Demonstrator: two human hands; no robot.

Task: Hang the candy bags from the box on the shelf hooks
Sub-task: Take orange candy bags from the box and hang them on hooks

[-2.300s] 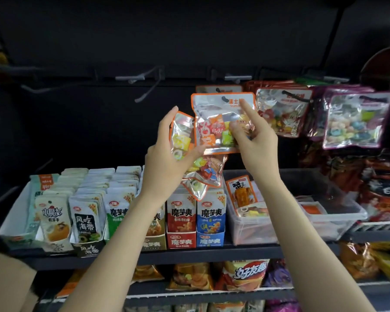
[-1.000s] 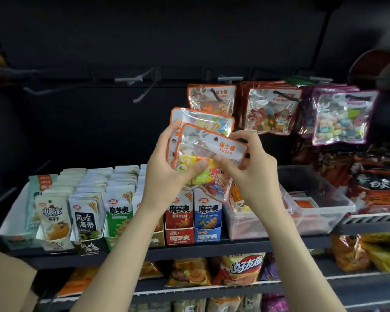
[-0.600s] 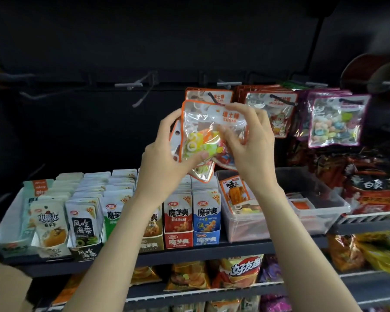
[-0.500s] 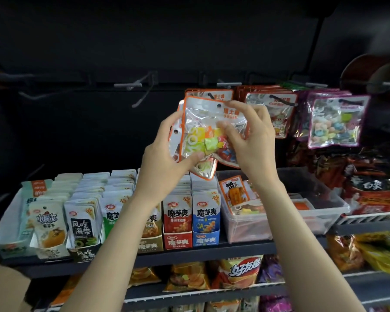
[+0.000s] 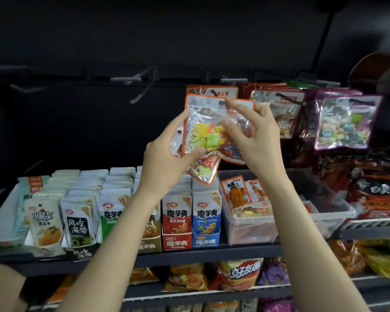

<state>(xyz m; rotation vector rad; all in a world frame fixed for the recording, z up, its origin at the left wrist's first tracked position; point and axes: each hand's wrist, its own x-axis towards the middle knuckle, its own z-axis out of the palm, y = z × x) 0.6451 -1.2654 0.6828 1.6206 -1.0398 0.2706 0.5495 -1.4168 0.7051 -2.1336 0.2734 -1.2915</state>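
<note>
Both hands are raised in front of the hooks, sharing a small stack of orange-edged candy bags. The left hand (image 5: pixel 164 158) grips the stack from its left side, thumb across the lower front and fingers behind. The right hand (image 5: pixel 254 140) pinches the front bag (image 5: pixel 203 122) near its top right, forefinger up by the hang hole and thumb on the clear face; the other fingers are spread loosely. At least two more bags (image 5: pixel 203 174) stick out below and behind the front one, between the hands.

Just above the right hand's fingertips, a hung bag (image 5: pixel 212 92) of the same kind sits on a hook (image 5: pixel 229 80). Further right of that hand hang more candy bags, a red-edged bunch (image 5: pixel 277 109) and a purple-edged one (image 5: pixel 345 122). Up and left of the left hand a bare hook (image 5: pixel 131 78) juts out.

Below the right wrist the clear box (image 5: pixel 252 224) sits on the shelf (image 5: pixel 189 255), with a few packets inside. Below the left forearm stand rows of snack packs (image 5: pixel 180 215).
</note>
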